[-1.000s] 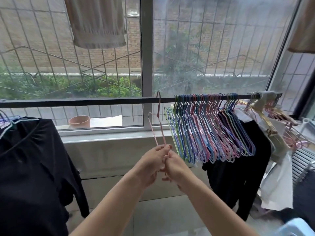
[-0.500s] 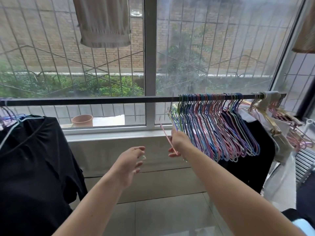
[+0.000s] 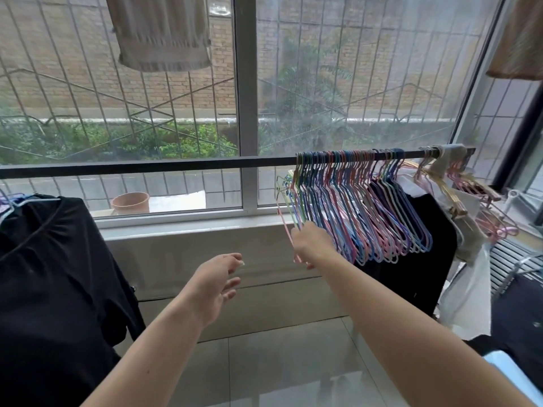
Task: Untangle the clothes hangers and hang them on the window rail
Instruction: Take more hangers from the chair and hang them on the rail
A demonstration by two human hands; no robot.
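The window rail ran the full width below the glass, its left and middle stretch bare of hangers. At the rail's left end hung a black garment. Toward the right end a dense row of coloured wire hangers was hooked side by side, packed close, presumably to leave room along the rail. A second black garment hung behind that row.

The right hand gripped the lower part of a pink hanger at the row's left edge, evidently to seat it beside the others; whether its hook was on the rail could not be told. The left hand was held apart from the right, fingers relaxed and holding nothing, apparently free to assist.
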